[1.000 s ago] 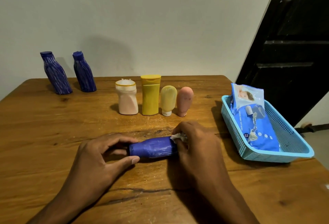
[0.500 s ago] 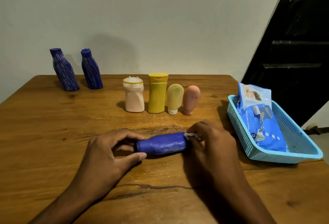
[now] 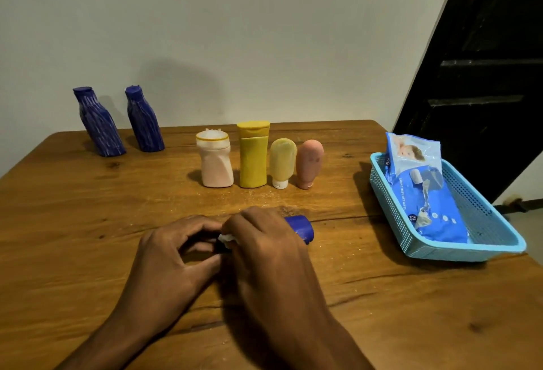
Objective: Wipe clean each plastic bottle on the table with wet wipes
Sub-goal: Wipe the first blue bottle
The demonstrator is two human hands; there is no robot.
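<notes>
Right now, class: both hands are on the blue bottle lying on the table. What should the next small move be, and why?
Probably draw the right hand and its wet wipe back toward the bare end of the blue bottle. The wipe sits by the left hand, which steadies the other end.

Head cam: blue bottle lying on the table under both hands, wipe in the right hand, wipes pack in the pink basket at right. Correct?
One error: the basket is light blue, not pink, as the head view shows. The rest holds: blue bottle lying under both hands, wipe under the right hand, left hand at the other end, wipes pack in the basket.
</notes>
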